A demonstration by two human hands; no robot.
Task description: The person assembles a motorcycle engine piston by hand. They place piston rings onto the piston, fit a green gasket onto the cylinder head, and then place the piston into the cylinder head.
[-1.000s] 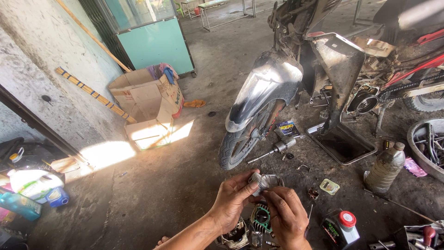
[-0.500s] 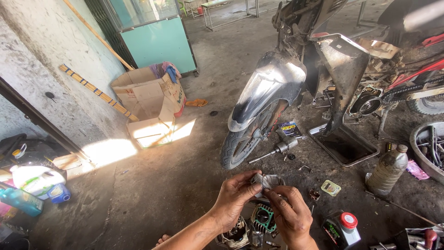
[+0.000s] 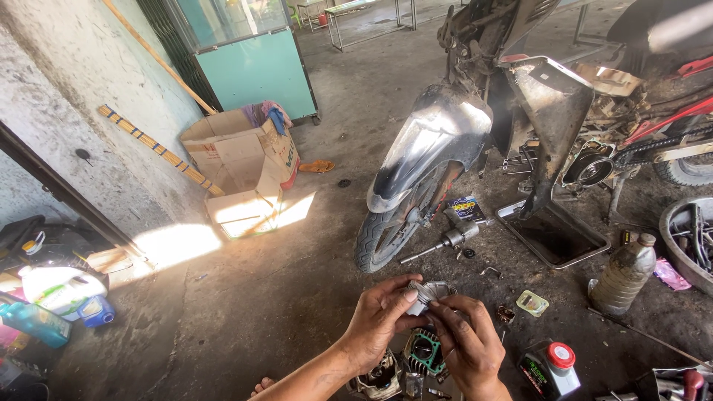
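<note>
Hands, left (image 3: 379, 319) and right (image 3: 468, 345), both pinching a small metal part (image 3: 434, 291) above the cylinder (image 3: 425, 350). Fitting stage, by the look; calls for steady fingertip alignment next.

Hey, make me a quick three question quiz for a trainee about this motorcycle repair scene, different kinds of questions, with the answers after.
1. True or false: both hands hold the small round metal part.
2. What lies on the ground under the hands? A) green-gasketed engine cylinder B) helmet C) chain
3. Fill in: the black drain tray sits beside the motorcycle's front ____.

Key
1. True: left hand and right hand share the grip.
2. A, the engine cylinder.
3. Wheel.
</note>
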